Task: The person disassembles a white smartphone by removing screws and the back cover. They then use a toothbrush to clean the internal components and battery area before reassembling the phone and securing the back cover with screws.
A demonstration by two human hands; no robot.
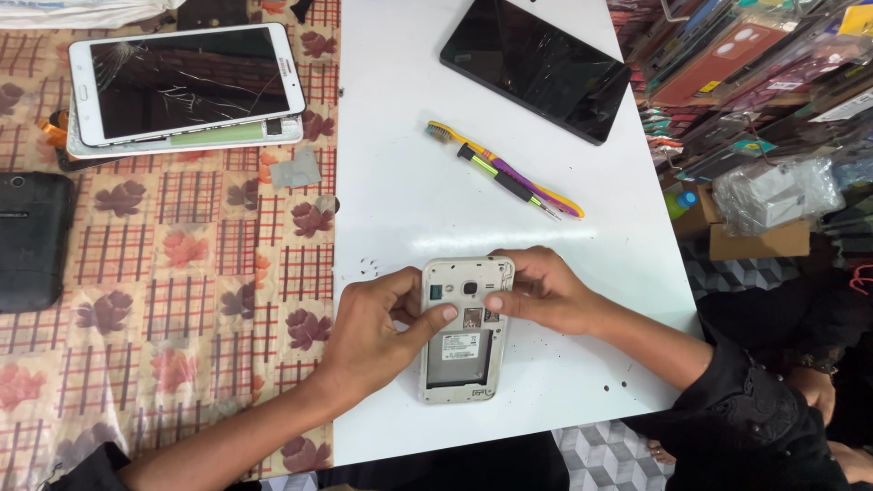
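A white smartphone (461, 364) with its back cover off lies face down on the white table (409, 182), its battery bay and camera exposed. My left hand (373, 332) grips its left edge, thumb pressed on the middle of the back. My right hand (546, 291) holds the upper right corner, thumb beside the camera. A yellow toothbrush (455, 136) and a green-and-black screwdriver (505, 182) lie just beyond the phone.
A black tablet (536, 64) lies at the table's far edge. On the floral cloth to the left sit a white tablet with cracked glass (182, 82), a small metal plate (296, 169) and a black device (32, 236). Tiny screws (368, 266) dot the table. Shelves of packaged goods stand right.
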